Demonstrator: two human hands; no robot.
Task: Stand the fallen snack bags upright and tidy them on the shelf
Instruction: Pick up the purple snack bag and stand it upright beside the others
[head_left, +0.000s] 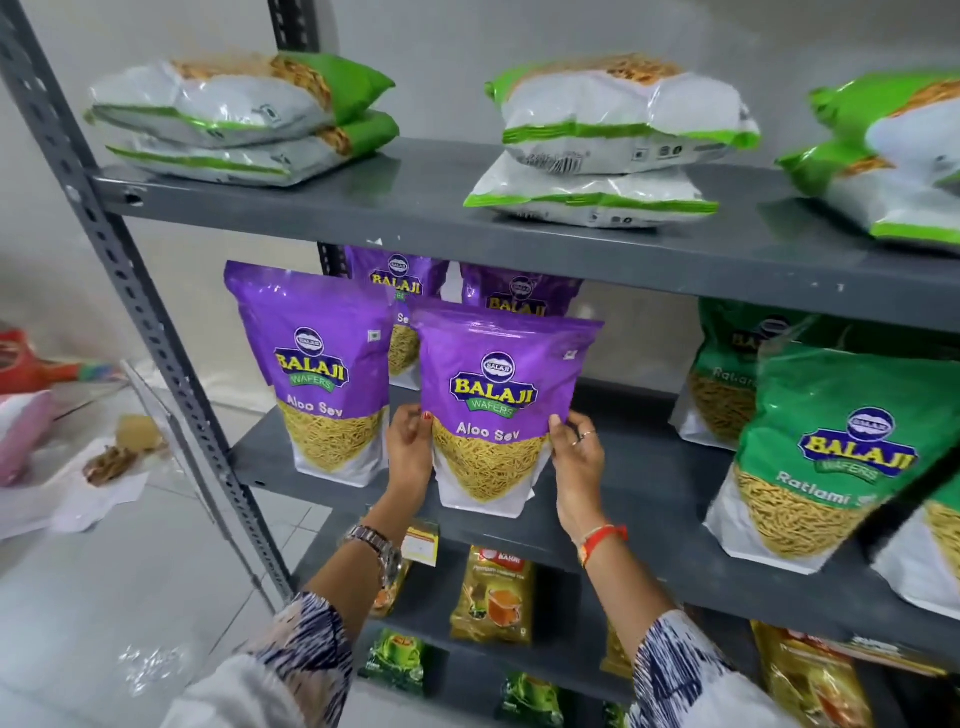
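Nearest the camera, two patterned sleeves (311, 639) reach up toward a grey metal shelf rack (171, 364). The left wrist wears a metal watch (375, 543), the right a red thread band (602, 540). Between and below the forearms, on the lower boards, stand small yellow tea packets (492, 597) and dark green packets (393, 660).

The left hand (410, 447) grips the lower left edge of a purple snack bag (501, 405), thumb on its front. The right hand (576, 457) clasps the lower right edge the same way, fingers curled behind. The bag stands upright with its white base on the front edge of the middle shelf (649, 499), label facing out.

Just to its left a second purple bag (317, 374) stands upright, close beside but not touching the held one. Behind these, two more purple bags (400, 280) stand at the back, partly hidden.

To the right, well apart, green snack bags (841, 452) stand in a staggered row on the same shelf, tilted slightly.

Farther up, on the top shelf (415, 202), white-and-green bags (608, 145) lie flat in stacks of two: one stack at left, one in the middle, one cut off at the right edge.
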